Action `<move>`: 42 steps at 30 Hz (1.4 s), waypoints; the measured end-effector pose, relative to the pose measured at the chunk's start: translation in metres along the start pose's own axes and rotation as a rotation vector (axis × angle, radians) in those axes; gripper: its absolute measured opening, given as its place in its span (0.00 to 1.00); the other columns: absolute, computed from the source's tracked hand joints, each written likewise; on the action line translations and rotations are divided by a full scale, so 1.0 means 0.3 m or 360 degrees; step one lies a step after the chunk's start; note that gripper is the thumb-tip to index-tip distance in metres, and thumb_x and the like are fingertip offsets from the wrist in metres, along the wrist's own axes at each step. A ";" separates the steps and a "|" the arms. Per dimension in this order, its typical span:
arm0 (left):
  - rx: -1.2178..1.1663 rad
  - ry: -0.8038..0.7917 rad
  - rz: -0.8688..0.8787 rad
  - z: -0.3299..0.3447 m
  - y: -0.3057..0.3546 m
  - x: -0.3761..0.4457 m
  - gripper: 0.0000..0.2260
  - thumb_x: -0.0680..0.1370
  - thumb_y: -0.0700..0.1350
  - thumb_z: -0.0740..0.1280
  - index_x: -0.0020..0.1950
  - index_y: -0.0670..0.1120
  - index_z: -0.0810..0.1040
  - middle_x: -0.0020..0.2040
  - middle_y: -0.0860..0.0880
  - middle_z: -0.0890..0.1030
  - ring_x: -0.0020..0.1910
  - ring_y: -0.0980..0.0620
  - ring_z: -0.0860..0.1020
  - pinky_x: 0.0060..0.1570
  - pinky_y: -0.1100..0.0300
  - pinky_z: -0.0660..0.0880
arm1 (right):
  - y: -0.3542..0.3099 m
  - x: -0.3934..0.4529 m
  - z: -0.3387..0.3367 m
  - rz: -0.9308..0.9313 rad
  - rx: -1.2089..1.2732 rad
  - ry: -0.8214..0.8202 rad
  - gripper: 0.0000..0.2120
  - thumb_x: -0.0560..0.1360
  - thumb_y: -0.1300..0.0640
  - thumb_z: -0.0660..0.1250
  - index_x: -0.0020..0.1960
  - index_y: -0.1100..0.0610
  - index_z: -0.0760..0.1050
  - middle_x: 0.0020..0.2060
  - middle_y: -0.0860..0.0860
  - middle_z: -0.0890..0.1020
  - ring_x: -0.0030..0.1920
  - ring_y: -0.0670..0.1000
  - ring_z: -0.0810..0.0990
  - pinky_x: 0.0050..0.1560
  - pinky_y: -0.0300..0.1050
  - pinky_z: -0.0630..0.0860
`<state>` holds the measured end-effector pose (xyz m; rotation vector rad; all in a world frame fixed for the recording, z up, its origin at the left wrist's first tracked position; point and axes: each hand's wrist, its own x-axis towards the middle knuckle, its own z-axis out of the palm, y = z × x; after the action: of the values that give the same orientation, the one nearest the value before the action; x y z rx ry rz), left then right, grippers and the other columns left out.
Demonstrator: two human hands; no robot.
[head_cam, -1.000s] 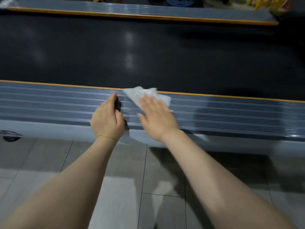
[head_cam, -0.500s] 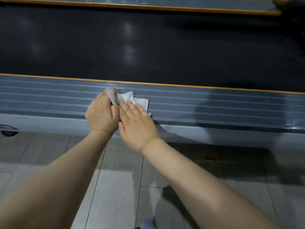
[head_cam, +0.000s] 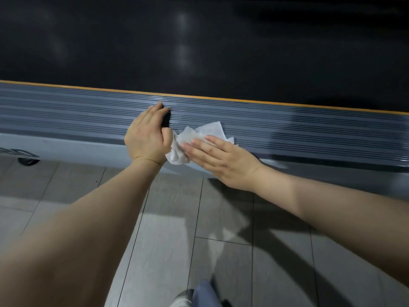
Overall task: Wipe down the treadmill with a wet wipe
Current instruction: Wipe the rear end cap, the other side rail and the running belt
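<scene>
The treadmill fills the upper view: a black belt (head_cam: pixel 199 52) and, nearer me, a grey ribbed side rail (head_cam: pixel 309 134) edged with an orange strip. A crumpled white wet wipe (head_cam: pixel 199 134) lies on the near part of that rail. My right hand (head_cam: pixel 221 158) presses flat on the wipe with straight fingers pointing left. Just left of the wipe, my left hand (head_cam: pixel 148 136) rests on the rail, fingers curving over the ribs, its thumb touching the wipe's edge.
Below the rail runs the treadmill's pale grey side cover (head_cam: pixel 77 149), with a small wheel (head_cam: pixel 28 161) at the far left. Grey floor tiles (head_cam: pixel 221 251) spread beneath my arms. A bit of my clothing (head_cam: pixel 199 295) shows at the bottom.
My right hand has slid the wipe down and to the right, toward the rail's near edge, and now points leftward. My left hand stays on the rail. The view has tilted lower.
</scene>
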<state>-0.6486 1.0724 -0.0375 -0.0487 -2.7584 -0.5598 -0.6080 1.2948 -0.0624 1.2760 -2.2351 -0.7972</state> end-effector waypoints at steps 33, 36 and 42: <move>0.0034 0.0071 -0.0009 0.003 0.007 -0.013 0.26 0.72 0.47 0.52 0.67 0.50 0.78 0.70 0.53 0.76 0.70 0.51 0.72 0.67 0.52 0.70 | -0.007 -0.519 0.156 -0.0726 -0.0455 -0.0377 0.30 0.77 0.68 0.46 0.77 0.68 0.41 0.79 0.57 0.49 0.78 0.51 0.53 0.76 0.44 0.49; 0.0082 -0.0004 0.0038 -0.005 0.015 -0.014 0.26 0.73 0.46 0.52 0.68 0.49 0.76 0.71 0.50 0.75 0.70 0.48 0.72 0.67 0.49 0.69 | -0.020 -0.563 0.152 -0.0480 0.0092 -0.0594 0.33 0.72 0.68 0.43 0.77 0.66 0.43 0.76 0.49 0.63 0.67 0.46 0.72 0.68 0.38 0.65; 0.0161 -0.0283 0.0307 -0.027 0.115 -0.020 0.25 0.76 0.46 0.54 0.71 0.42 0.70 0.73 0.43 0.71 0.71 0.40 0.69 0.71 0.44 0.64 | 0.095 -0.681 0.078 -0.0091 0.0225 -0.0433 0.27 0.78 0.65 0.44 0.76 0.68 0.56 0.76 0.57 0.61 0.76 0.55 0.60 0.75 0.50 0.53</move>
<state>-0.6371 1.1013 -0.0194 -0.3527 -2.9052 -0.3807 -0.5434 1.4912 -0.0793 1.3725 -2.5179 -0.8945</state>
